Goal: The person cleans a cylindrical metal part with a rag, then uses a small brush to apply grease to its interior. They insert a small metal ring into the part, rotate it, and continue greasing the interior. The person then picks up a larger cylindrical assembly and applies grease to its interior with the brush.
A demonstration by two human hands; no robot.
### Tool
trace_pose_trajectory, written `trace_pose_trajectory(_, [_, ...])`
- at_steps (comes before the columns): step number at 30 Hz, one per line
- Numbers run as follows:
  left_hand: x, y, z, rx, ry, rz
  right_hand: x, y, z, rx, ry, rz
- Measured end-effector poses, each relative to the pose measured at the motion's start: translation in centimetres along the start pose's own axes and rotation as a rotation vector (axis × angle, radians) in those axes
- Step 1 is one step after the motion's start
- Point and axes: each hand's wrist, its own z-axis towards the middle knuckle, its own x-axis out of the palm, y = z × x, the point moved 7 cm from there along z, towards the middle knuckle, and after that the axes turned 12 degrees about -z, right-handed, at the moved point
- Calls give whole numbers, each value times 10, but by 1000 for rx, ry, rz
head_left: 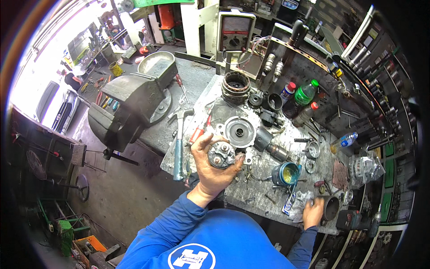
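Grasped between thumb and fingers (202, 141) of the left hand (212, 177), above the near side of the surface (246, 199): round metal part (221, 154), studded face upward, no long axis evident. Well apart at lower right: right hand (313, 212), just beside crumpled white cloth (297, 209), finger closure not discernible.

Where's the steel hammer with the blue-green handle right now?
In the head view, the hammer lies left of centre on the grey workbench, between the dark grey metal vise and the person's left hand.
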Motion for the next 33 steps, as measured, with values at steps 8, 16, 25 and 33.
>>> trace_pose_trajectory(8, [-5,9,2,-72,9,-233,-119,269,84,-749,-80,914])
trace_pose_trajectory(16, [-11,-3,20,-235,51,-175,-96,377,101,-800,134,1042])
trace_pose_trajectory(25, [2,-13,36,-43,145,-100,-96,372,99,-715,-39,1162])
trace_pose_trajectory(33, [8,-13,41,-45,148,-20,-96,372,99,-718,30,1140])
